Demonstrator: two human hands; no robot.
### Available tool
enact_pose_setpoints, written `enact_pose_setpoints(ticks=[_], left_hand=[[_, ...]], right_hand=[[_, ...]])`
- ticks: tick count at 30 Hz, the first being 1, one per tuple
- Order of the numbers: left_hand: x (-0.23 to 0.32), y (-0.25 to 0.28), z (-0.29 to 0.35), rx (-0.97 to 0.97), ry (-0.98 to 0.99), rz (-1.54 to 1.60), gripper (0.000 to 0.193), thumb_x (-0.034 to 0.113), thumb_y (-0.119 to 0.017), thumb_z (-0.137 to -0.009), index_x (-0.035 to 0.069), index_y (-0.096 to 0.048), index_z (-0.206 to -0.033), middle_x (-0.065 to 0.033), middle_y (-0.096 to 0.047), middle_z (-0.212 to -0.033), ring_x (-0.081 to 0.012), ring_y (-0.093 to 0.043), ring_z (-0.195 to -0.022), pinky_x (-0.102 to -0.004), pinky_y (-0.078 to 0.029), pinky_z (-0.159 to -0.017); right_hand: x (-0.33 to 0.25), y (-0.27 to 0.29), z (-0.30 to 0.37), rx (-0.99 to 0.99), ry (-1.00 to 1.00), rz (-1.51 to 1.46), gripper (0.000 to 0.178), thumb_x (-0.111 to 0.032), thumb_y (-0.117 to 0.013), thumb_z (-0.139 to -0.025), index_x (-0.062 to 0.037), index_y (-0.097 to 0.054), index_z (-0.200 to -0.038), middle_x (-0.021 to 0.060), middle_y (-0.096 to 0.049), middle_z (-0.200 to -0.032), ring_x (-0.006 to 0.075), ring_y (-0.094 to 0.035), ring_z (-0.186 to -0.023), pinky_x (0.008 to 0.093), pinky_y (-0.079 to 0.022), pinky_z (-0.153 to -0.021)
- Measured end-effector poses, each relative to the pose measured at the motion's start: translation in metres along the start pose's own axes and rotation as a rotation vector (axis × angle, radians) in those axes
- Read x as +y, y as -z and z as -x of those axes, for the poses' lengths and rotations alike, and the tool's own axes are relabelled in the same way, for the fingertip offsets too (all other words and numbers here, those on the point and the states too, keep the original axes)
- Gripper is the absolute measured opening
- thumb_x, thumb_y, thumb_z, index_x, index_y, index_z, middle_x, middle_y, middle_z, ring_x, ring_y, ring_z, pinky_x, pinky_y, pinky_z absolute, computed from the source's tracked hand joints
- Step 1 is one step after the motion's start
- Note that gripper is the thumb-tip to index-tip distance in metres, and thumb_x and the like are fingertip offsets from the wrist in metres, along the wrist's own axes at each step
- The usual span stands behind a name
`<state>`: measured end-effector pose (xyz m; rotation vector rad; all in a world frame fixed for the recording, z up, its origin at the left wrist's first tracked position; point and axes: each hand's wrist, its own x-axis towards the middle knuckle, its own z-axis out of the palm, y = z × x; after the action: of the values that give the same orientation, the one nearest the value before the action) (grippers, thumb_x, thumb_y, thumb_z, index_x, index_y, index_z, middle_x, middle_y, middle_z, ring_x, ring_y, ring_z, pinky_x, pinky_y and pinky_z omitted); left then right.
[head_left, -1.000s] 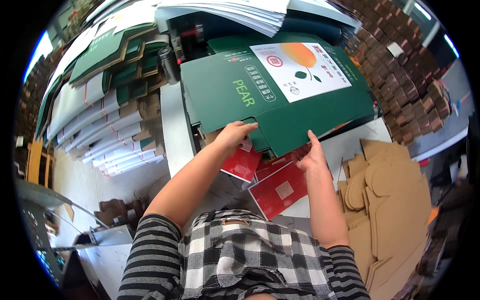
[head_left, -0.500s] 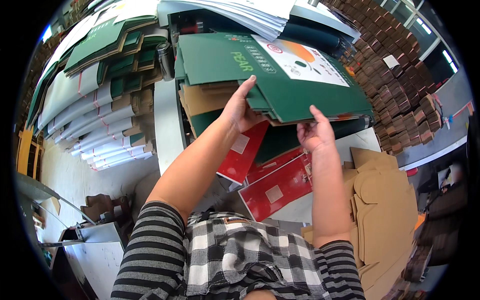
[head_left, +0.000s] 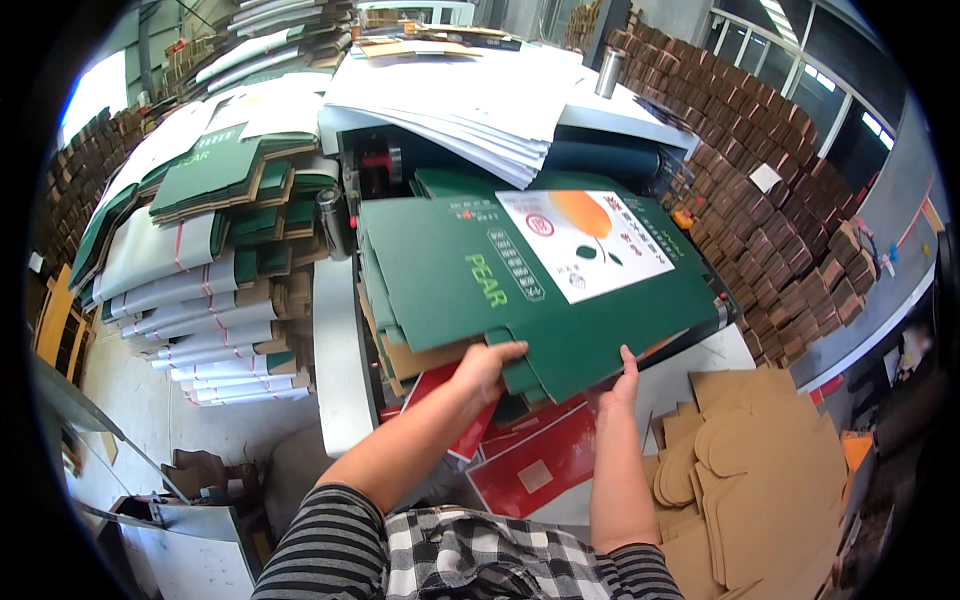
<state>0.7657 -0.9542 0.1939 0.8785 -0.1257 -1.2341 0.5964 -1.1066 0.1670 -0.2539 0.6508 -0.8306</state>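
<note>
A flat green printed carton (head_left: pixel 430 270) with a white panel and an orange fruit picture lies tilted before me, other green sheets layered beneath it. At its near edge, my left hand (head_left: pixel 482 372) is closed on the carton's left flap, thumb on top and fingers hidden underneath. My right hand (head_left: pixel 617 385) grips the same edge further right, its thumb up against the board and its other fingers mostly out of sight below. Under the near edge, red printed sheets (head_left: pixel 535 465) show partly covered.
White sheets (head_left: pixel 450 105) are fanned on the machine behind the carton, near a dark roller (head_left: pixel 610 155). Tied carton bundles (head_left: pixel 165 255) stand at left beside a metal flask (head_left: pixel 332 222). Brown cardboard pieces (head_left: pixel 770 470) lie at right; tall brown stacks (head_left: pixel 760 210) rise beyond.
The view has tilted up, so the surroundings sit lower and more of the white sheets shows. Both hands have drawn the green carton nearer to me, covering more of the red sheets.
</note>
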Motion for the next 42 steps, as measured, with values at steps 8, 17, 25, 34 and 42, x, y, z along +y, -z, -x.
enact_pose_setpoints(ticks=[8, 17, 25, 34, 42], left_hand=[[-0.04, -0.016, -0.006, 0.099, -0.032, -0.008, 0.038, 0.01, -0.066, -0.087, -0.007, -0.053, -0.118, -0.0194, -0.061, -0.113, -0.0322, -0.063, -0.099, -0.0463, -0.053, -0.086], [-0.022, -0.038, 0.005, 0.103, -0.183, -0.184, 0.027, 0.002, -0.064, -0.085, -0.015, -0.056, -0.105, -0.022, -0.064, -0.102, -0.0278, -0.068, -0.084, -0.0405, -0.059, -0.072], [-0.002, -0.021, 0.071, 0.118, -0.147, -0.303, 0.03, 0.0, -0.063, -0.085, -0.014, -0.056, -0.11, -0.0204, -0.064, -0.104, -0.0257, -0.067, -0.091, -0.038, -0.058, -0.079], [-0.014, 0.03, 0.115, 0.17, -0.147, -0.313, 0.036, -0.003, -0.064, -0.081, -0.011, -0.055, -0.115, -0.0187, -0.064, -0.106, -0.0243, -0.066, -0.093, -0.0348, -0.055, -0.083], [0.006, 0.031, 0.136, -0.209, -0.198, -0.117, 0.059, 0.041, -0.058, -0.088, -0.003, -0.049, -0.127, -0.0156, -0.061, -0.112, -0.024, -0.062, -0.1, -0.0406, -0.048, -0.09]], right_hand=[[-0.019, 0.051, -0.057, 0.137, 0.309, 0.188, 0.045, -0.035, -0.064, -0.082, -0.0037, -0.058, -0.115, 0.0114, -0.062, -0.111, 0.0291, -0.06, -0.097, 0.0434, -0.051, -0.082], [-0.052, 0.032, -0.043, 0.006, 0.16, 0.087, 0.038, -0.027, -0.059, -0.088, -0.0004, -0.056, -0.115, 0.0136, -0.062, -0.11, 0.0311, -0.06, -0.099, 0.044, -0.052, -0.085], [-0.015, 0.017, 0.051, -0.011, 0.098, 0.078, 0.044, -0.028, -0.059, -0.084, -0.0055, -0.054, -0.121, 0.0114, -0.059, -0.114, 0.0299, -0.058, -0.103, 0.0453, -0.051, -0.087], [0.026, 0.065, 0.066, -0.016, 0.002, 0.136, 0.046, -0.028, -0.061, -0.078, -0.0044, -0.054, -0.117, 0.0104, -0.06, -0.11, 0.0288, -0.059, -0.1, 0.0444, -0.051, -0.086], [0.0, -0.002, 0.099, -0.05, 0.039, 0.104, 0.04, -0.021, -0.063, -0.077, -0.0061, -0.056, -0.113, 0.0086, -0.059, -0.109, 0.0273, -0.058, -0.099, 0.0434, -0.051, -0.086]])
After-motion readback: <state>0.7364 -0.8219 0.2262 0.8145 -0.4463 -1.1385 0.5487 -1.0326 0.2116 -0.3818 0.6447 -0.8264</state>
